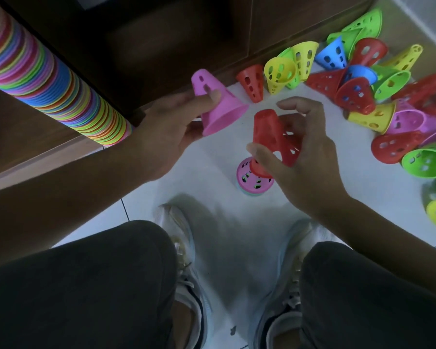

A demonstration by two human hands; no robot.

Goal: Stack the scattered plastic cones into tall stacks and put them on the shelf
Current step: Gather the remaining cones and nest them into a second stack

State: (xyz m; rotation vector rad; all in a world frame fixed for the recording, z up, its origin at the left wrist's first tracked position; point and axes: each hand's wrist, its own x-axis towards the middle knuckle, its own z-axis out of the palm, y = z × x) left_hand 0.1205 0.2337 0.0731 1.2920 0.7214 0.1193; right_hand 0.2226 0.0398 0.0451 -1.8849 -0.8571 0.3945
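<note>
Fingers and thumb of the left hand point(166, 122) are closed around a pink cone point(218, 107), holding it up off the floor with its wide end tipped down and to the right. Just beside it, the right hand point(305, 152) pinches a red cone point(272, 137) between thumb and fingers. The red cone is blurry, and its narrow top points up.

Right under the red cone, a short stack point(255, 178) stands on the white floor point(237, 235), with a pink cone on top. Something red sits at its top, touching the red cone or part of it; I cannot tell which.

Far to the right of the short stack lies a pile of loose cones point(378, 81) in red, yellow, green, blue and pink, many on their sides against the dark wooden shelf point(161, 41).

Far to the left of the short stack, a tall stack point(48, 79) of many colours leans across the shelf.

Below the short stack are 2 knees in dark trousers and 2 pale shoes point(186, 260).
</note>
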